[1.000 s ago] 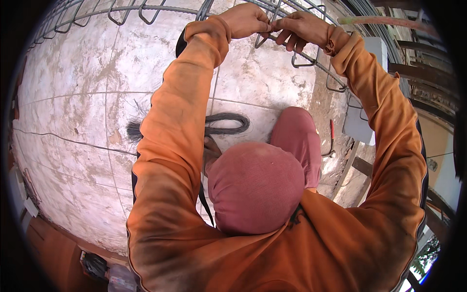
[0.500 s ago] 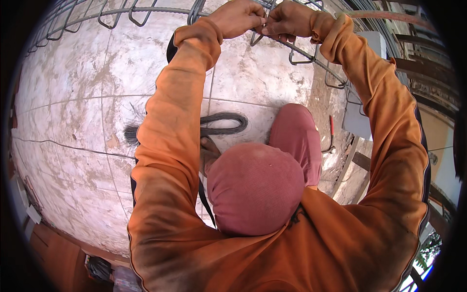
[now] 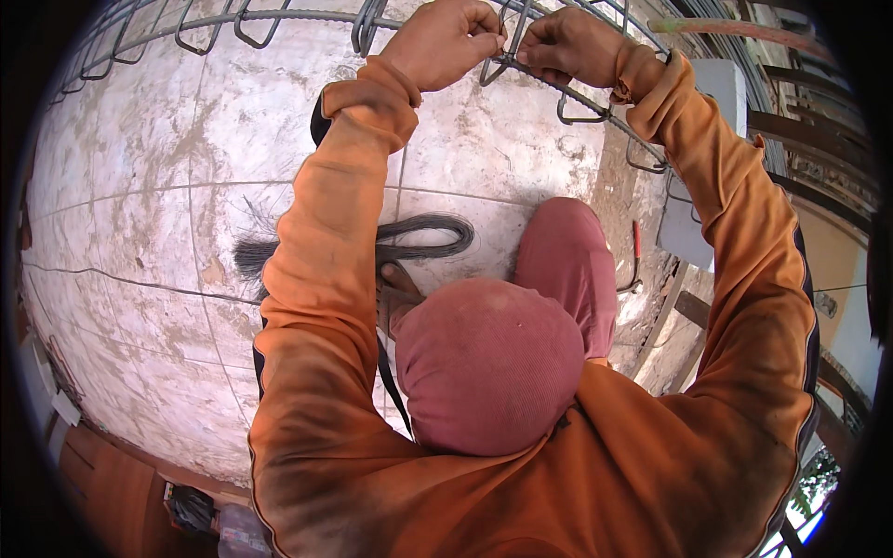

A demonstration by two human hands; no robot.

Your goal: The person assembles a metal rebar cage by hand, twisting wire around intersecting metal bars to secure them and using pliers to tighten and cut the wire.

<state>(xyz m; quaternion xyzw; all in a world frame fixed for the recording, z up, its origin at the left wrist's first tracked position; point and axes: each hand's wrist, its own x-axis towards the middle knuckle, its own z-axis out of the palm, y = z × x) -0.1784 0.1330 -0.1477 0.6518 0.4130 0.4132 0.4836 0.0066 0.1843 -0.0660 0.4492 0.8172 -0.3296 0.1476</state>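
Note:
A cage of ribbed steel rebar (image 3: 595,109) with bent stirrups (image 3: 367,35) runs across the top. Both hands are at one of its bar crossings. My left hand (image 3: 446,42) is closed in a pinch, thumb against fingers, just left of the crossing. On the right side of the crossing, my right hand (image 3: 572,46) has its fingers curled together, also pinching. Whatever thin thing lies in the fingertips is too small to make out. A folded bundle of dark thin wire (image 3: 446,249) rests on the floor beside my foot, partly hidden by my left sleeve.
A red-handled tool with a bent metal end (image 3: 636,242) lies right of my knee. Further right are a pale block (image 3: 686,228), wooden slats (image 3: 814,139) and stacked long bars. A thin dark line (image 3: 139,284) crosses the tiled floor at left.
My hands have moved apart slightly at the crossing, the right one shifting a little to the right. The rebar cage appears a little lower and further left in places.

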